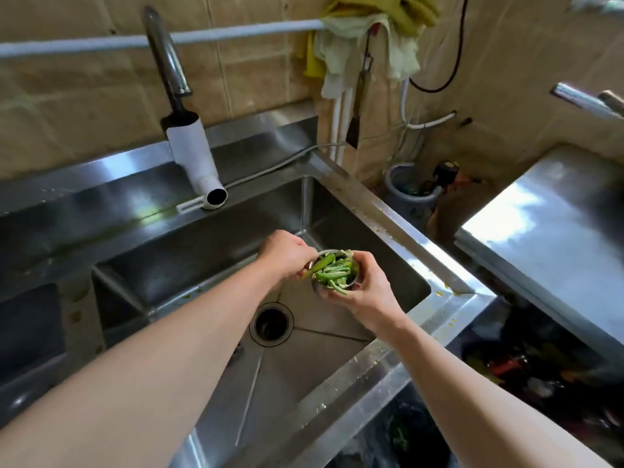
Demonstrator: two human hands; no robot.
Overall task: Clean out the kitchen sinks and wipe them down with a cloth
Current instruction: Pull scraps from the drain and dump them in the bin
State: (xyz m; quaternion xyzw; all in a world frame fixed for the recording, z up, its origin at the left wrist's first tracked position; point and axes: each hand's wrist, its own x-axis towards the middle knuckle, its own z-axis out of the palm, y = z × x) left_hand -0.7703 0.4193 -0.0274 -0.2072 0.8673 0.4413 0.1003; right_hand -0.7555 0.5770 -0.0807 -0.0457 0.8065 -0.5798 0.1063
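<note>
- Our right hand [363, 288] cups the strainer basket [332, 275] of green scraps [329, 270], fingers curled round it.
- Our left hand [287, 253] pinches a scrap at its far-left rim, above the sink [304, 359] drain [271, 324].

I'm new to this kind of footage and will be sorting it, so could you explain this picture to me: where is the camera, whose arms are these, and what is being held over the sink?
There is no machine here. A person wears a wide-angle camera on the head, so this single view looks forward and down along their own bare arms. Below is a steel sink with its drain hole open, and a faucet with a white spout at the back. The right hand holds a small metal strainer cup, probably lifted out of the drain, full of green vegetable scraps. The left hand pinches at those scraps at the cup's edge. Cloths hang on the tiled wall behind, and a steel counter stands to the right. Small yellowish bits dot the sink's rim.
</note>
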